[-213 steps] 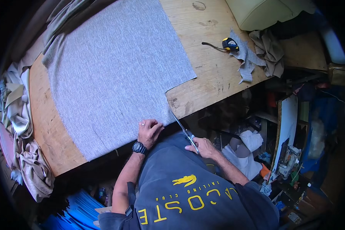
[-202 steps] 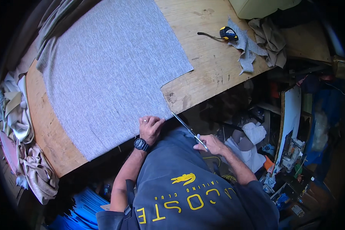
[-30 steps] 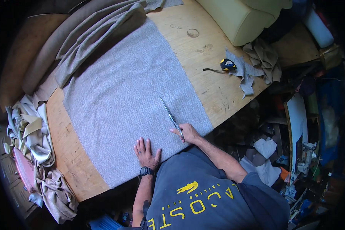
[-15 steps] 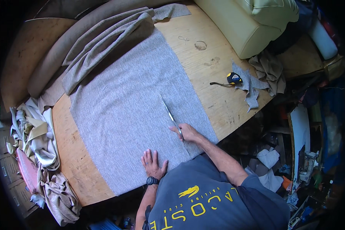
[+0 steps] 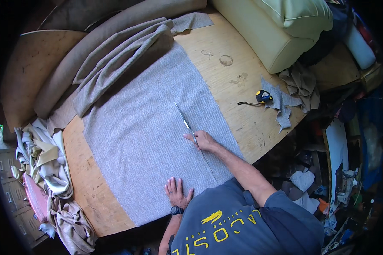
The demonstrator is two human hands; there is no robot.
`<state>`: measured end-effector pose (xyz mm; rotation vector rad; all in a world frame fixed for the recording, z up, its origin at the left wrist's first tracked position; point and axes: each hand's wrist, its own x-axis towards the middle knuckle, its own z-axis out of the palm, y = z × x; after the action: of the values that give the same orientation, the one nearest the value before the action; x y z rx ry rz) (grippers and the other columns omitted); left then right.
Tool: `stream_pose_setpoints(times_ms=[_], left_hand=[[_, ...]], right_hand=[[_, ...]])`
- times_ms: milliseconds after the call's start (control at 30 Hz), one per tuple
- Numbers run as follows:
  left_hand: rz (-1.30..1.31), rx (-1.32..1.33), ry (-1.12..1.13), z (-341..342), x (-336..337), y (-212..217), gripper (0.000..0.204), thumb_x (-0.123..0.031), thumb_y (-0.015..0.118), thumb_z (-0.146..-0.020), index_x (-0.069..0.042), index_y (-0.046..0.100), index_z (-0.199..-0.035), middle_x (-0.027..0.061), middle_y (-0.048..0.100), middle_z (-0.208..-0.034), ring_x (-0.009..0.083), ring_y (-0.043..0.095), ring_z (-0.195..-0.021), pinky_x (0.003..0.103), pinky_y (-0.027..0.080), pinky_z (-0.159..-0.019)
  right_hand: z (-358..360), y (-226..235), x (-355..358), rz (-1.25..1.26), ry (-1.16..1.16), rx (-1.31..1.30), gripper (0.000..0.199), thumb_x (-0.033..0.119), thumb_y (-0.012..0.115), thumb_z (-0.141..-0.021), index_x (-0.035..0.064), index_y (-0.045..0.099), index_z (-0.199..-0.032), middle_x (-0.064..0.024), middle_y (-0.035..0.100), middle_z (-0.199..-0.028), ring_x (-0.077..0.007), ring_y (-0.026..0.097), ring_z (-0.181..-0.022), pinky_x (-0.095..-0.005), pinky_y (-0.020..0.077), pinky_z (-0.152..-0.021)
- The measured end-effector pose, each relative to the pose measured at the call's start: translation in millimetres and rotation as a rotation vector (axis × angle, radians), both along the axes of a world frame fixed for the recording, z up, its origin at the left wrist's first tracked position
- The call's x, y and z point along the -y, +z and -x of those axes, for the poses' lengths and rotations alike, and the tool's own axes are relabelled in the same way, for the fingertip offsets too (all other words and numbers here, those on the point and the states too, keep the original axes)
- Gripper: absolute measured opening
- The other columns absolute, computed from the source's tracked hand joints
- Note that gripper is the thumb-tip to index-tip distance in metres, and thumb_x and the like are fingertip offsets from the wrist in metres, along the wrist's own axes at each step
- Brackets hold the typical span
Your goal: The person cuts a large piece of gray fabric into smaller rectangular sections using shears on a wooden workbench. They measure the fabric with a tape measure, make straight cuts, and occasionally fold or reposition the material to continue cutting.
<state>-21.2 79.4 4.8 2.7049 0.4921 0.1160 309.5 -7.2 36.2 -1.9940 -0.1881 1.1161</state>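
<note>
The long steel scissors (image 5: 186, 123) lie low over the flat grey woven fabric sheet (image 5: 149, 140), near its middle, with the blades pointing away from the person. The right hand (image 5: 205, 141) has its grip clamped on the scissor handles. A cut line runs in the cloth from that grip back toward the near edge; seven seconds ago the scissors were only at that near edge, so the cut has gone well into the sheet. The left hand (image 5: 177, 192) lies flat with fingers spread, its grip apart, pressing the fabric down near the edge, to the left of and nearer the body than the right grip; it has stayed flat on the cloth throughout. The sheet covers the pale wooden desk (image 5: 238, 80). Beyond the scissor tips the same grey cloth bunches into folds (image 5: 119, 63). To the right of the grip, well apart, a yellow and black tape measure (image 5: 263, 96) rests beside grey fabric scraps (image 5: 285, 106).
</note>
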Motion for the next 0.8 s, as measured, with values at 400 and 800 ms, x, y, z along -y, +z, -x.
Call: stream_pose_setpoints(times_ms=[400, 800], left_hand=[[-0.059, -0.020, -0.013, -53, -61, 9, 0.078, -0.047, 0.072, -0.086, -0.006, 0.049, -0.149, 0.0238, 0.029, -0.165, 0.0427, 0.020, -0.154, 0.059, 0.009, -0.125], [0.435, -0.089, -0.004, 138, 50, 26, 0.057, -0.032, 0.078, -0.083, -0.008, 0.065, -0.133, 0.0157, 0.068, -0.121, 0.0337, 0.062, -0.112, 0.049, 0.043, -0.104]], right_hand=[[-5, -19, 12, -0.247, -0.077, -0.052, 0.054, 0.054, 0.076, -0.090, 0.0066, 0.059, -0.069, -0.0027, 0.059, -0.061, -0.0113, 0.057, -0.049, -0.0295, 0.0496, -0.049], [212, 21, 186, 0.013, -0.083, -0.121, 0.046, 0.040, 0.072, -0.098, 0.0051, 0.057, -0.072, 0.0003, 0.056, -0.057, -0.0075, 0.055, -0.053, -0.0298, 0.0433, -0.051]])
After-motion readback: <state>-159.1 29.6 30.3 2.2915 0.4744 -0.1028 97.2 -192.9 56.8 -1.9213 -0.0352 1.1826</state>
